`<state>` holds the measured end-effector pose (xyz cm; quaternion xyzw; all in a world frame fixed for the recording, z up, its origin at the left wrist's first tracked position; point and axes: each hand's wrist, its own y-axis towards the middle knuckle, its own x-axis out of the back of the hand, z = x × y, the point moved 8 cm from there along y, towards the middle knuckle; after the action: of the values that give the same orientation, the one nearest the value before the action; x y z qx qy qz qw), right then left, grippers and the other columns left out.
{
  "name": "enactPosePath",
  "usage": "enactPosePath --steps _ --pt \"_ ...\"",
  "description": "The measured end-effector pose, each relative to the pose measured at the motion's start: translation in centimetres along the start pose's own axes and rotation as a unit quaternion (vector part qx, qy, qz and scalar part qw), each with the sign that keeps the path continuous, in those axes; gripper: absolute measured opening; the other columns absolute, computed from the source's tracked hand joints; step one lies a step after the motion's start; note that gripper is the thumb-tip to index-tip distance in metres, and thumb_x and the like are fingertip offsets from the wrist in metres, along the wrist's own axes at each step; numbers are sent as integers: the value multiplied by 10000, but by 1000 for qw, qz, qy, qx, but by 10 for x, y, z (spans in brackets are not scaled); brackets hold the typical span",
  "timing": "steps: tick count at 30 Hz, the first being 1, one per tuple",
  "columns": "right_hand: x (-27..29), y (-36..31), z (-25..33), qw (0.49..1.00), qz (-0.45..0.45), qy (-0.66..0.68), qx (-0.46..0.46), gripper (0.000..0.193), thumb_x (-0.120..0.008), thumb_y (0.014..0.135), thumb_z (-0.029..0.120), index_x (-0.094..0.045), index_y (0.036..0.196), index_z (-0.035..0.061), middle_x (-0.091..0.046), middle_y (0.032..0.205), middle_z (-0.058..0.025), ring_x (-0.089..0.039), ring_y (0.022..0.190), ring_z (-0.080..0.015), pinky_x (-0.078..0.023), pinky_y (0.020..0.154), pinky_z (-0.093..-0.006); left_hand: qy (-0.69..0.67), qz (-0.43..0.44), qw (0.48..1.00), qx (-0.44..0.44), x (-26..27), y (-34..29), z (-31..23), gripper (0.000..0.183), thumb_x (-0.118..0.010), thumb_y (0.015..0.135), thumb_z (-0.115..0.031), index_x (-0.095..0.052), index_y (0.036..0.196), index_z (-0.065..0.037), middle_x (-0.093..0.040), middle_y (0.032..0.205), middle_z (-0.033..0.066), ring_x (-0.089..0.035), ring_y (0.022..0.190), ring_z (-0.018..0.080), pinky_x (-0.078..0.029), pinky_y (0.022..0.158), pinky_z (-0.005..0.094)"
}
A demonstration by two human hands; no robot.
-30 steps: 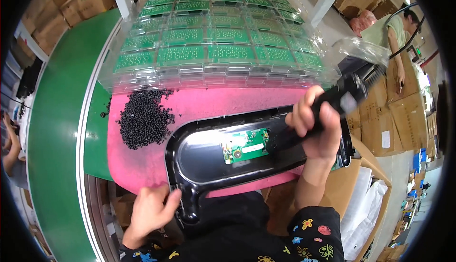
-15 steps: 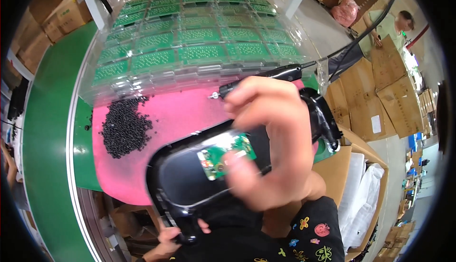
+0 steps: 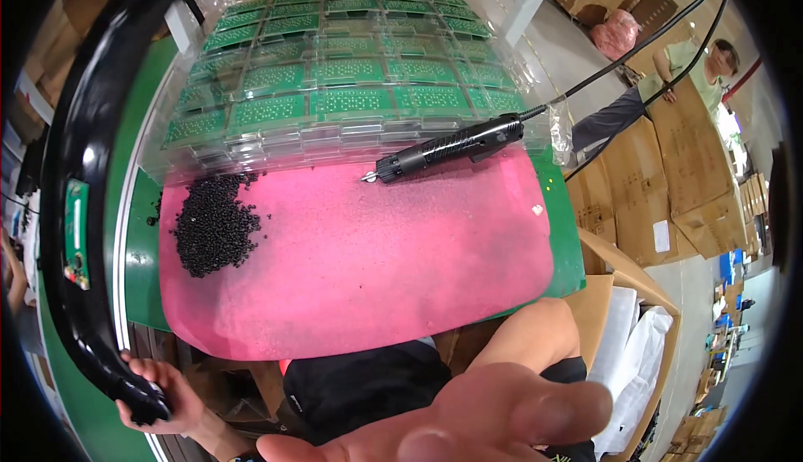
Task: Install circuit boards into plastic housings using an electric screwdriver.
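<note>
A glossy black curved plastic housing stands tilted up at the far left, its inside turned away from me. My left hand grips its lower end, fingers wrapped round it. On the housing a small green circuit board shows nearly edge-on. My right hand is close to the camera at the lower edge, fingers stretched apart, with nothing seen in it. Behind it lies a pink mat bearing a heap of small black screws and a black electric screwdriver.
Stacked clear trays of green circuit boards stand behind the mat. The screwdriver's cable runs up to the right. Cardboard boxes stand at the right, near a person in a light green top. An open carton holds white wrapping.
The housing has risen off the mat and swung left in my left hand, tilting up. My right hand has left the circuit board, moved down toward the lower edge and spread its fingers.
</note>
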<state>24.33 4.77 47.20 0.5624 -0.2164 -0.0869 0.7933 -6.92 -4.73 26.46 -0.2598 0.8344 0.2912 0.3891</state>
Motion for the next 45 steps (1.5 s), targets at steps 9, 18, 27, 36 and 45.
enactPosePath --steps 9,18,27,36,45 --pt "3 -2 4 985 -45 -34 -165 135 -677 861 241 -600 931 156 -557 907 -29 -544 905 -222 -459 802 -355 17 -144 975 -171 70 36 -61 738 -575 908 -155 -248 1512 115 -389 1524 292 -439 1406 408 -515 1051 441" --pt "-33 -26 -28 986 -37 -6 160 315 -669 742 276 -642 999 97 -603 993 -109 -556 958 -253 -480 838 -419 11 -180 979 -92 52 70 -53 438 -542 908 -137 -513 1295 66 -591 1182 205 -608 1105 312 -544 831 375" --pt "51 -71 -156 946 217 -224 89 311 -621 775 221 -558 1047 83 -572 1034 -115 -580 978 -282 -475 875 -467 221 20 975 17 60 106 -23 511 -482 991 -246 -492 1393 70 -649 1021 122 -607 947 275 -466 938 431" --pt "432 -216 -254 574 242 -608 -492 308 -582 940 204 -543 1205 52 -674 958 -219 -660 942 -419 -526 822 -504 628 198 741 -128 3 117 32 735 -253 1066 -575 -605 1214 54 -648 852 136 -610 720 261 -522 688 379" --pt "429 -328 -206 564 214 -522 -604 800 -610 919 571 -402 1479 39 -322 1526 -265 -323 1390 -460 -316 1123 -565 430 334 825 -154 -69 94 71 530 -398 1043 -362 -642 995 106 -664 814 189 -624 667 264 -525 540 364"
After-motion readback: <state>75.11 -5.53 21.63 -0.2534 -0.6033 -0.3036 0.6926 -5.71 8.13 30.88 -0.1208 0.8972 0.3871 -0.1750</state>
